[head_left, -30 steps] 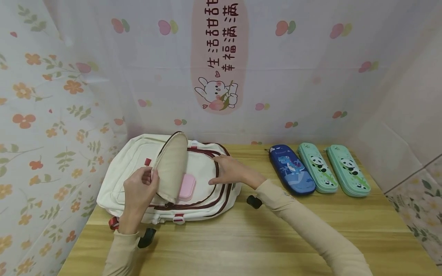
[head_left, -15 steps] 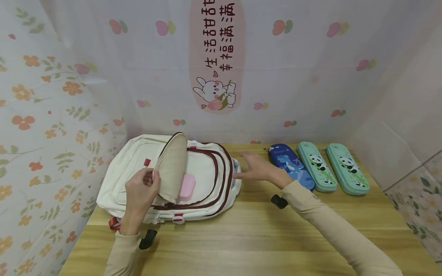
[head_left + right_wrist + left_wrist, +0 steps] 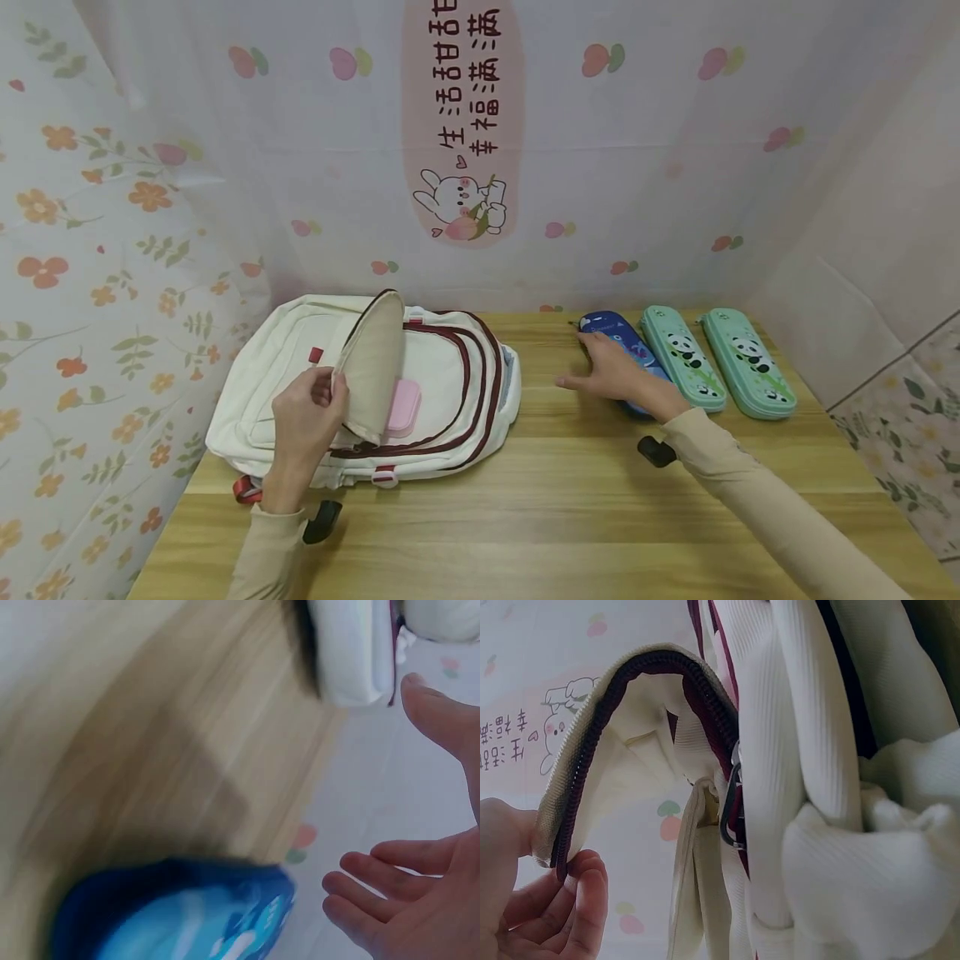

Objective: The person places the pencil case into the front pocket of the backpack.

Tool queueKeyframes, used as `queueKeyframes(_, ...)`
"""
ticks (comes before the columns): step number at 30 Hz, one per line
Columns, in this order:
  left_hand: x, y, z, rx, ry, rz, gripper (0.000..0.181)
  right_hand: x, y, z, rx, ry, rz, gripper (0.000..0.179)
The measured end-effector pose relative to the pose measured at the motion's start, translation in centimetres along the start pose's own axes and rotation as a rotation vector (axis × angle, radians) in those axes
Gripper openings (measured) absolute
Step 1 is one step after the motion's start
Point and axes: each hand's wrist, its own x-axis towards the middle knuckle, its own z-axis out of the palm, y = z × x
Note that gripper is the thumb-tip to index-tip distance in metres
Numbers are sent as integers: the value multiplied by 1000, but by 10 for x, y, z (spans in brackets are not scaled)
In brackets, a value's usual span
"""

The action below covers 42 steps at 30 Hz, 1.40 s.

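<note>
A white backpack with dark red zip trim lies on the table, its front flap folded up. My left hand pinches the flap's zip edge between thumb and fingers, as the left wrist view shows at the flap edge. Inside the pocket, partly behind the flap, is a pink rounded case. My right hand hovers over a dark blue dinosaur pencil case, hiding much of it. In the right wrist view its fingers are spread and hold nothing, with the blue case below.
Two mint green panda pencil cases, a nearer one and a farther one, lie right of the blue case. A printed cloth hangs behind the wooden table. A black strap end shows by the left wrist.
My right hand has moved right, from the backpack's open pocket to over the blue pencil case. The left hand keeps its hold on the flap.
</note>
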Motion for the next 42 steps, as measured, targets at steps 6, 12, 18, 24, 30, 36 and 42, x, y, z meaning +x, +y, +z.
queueKeyframes(6, 0, 0, 1, 7, 6, 10, 9, -16, 24, -1, -24, 18, 34, 96)
queueKeyframes(12, 0, -1, 3, -9, 13, 16, 8, -25, 46, 1, -21, 56, 82, 102)
queueKeyframes(18, -1, 1, 4, -3, 7, 26, 8, -30, 58, 6, -18, 58, 157, 104)
queueKeyframes(24, -2, 2, 4, 0, -3, 12, 8, -38, 67, 13, -40, 97, 177, 107)
queueKeyframes(30, -1, 2, 4, -14, 7, 24, 8, -46, 71, 19, -76, 152, 216, 107)
queueKeyframes(36, -2, 3, 6, -5, -4, 15, 8, -51, 70, 23, -117, 183, 267, 95)
queueKeyframes(42, -3, 3, 7, -4, -6, 12, 8, -52, 63, 20, -111, 100, 355, 103)
